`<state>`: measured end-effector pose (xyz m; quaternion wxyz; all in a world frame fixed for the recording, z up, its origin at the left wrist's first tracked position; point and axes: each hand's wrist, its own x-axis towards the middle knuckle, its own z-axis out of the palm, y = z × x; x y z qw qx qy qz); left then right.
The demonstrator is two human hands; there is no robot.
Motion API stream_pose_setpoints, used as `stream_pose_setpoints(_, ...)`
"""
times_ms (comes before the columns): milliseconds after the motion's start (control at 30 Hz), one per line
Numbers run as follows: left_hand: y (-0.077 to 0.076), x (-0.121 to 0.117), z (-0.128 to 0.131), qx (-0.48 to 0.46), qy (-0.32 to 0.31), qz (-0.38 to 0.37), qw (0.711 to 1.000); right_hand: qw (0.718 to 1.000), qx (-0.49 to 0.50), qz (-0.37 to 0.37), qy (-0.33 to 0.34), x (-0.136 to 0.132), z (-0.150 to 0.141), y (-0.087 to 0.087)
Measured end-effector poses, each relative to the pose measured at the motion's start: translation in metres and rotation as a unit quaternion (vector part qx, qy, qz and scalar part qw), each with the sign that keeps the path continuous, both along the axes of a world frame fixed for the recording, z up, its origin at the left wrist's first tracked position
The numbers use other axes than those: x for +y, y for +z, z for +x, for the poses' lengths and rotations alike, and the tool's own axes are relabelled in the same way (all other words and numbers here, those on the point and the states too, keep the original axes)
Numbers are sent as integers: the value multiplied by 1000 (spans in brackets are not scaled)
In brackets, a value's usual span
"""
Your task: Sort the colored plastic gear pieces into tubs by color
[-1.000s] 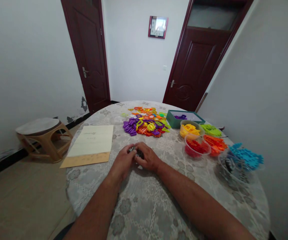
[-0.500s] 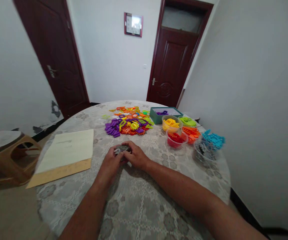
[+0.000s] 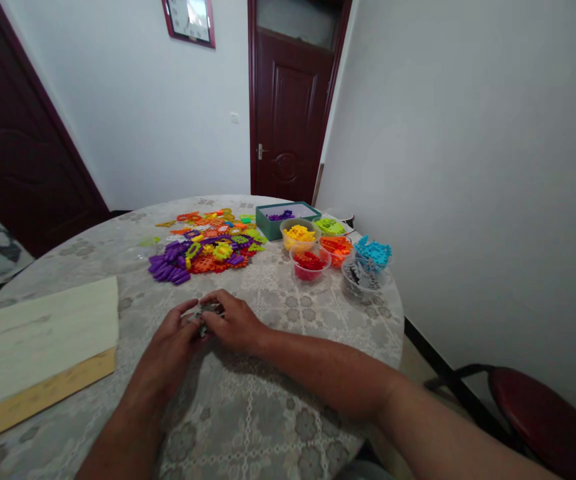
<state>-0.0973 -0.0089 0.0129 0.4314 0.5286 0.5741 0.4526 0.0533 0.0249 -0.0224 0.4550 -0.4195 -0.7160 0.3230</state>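
Note:
My left hand (image 3: 172,339) and my right hand (image 3: 234,323) meet above the tablecloth, fingers closed around small grey plastic building pieces (image 3: 210,309). Fingers hide most of these pieces, so their exact shape and number do not show. Beyond my hands lies a loose heap of coloured plastic building pieces (image 3: 213,250), with purple ones (image 3: 171,260) on its left side. To the right, a clear bowl (image 3: 365,287) holds similar grey pieces.
Bowls of red (image 3: 310,260), yellow (image 3: 299,233) and orange pieces (image 3: 337,248) stand right of the heap, near blue pieces (image 3: 373,252) and green pieces (image 3: 330,227). Behind them is a green box (image 3: 268,228). Paper (image 3: 53,333) lies left; a dark red seat (image 3: 548,420) is right.
The view has swung to the right, so the table's contents appear further left and a dark red seat has come into sight. Both hands keep hold of the grey pieces, fingers shifting around them.

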Motion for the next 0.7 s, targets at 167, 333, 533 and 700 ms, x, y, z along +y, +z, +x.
stream_pose_setpoints(167,-9,-3,10,-72,-88,-48,992,999,-3,-51,-18,-1,18,-1)
stream_pose_setpoints(333,-14,-7,18,-90,-186,-64,976,998,7,-67,-10,-16,63,9)
stream_pose_setpoints(533,-20,-1,14,-27,-149,-70,986,972,-80,87,-202,-39,169,70)
stream_pose_setpoints(700,-20,3,11,9,-129,-60,990,891,-165,123,-404,-37,283,93)
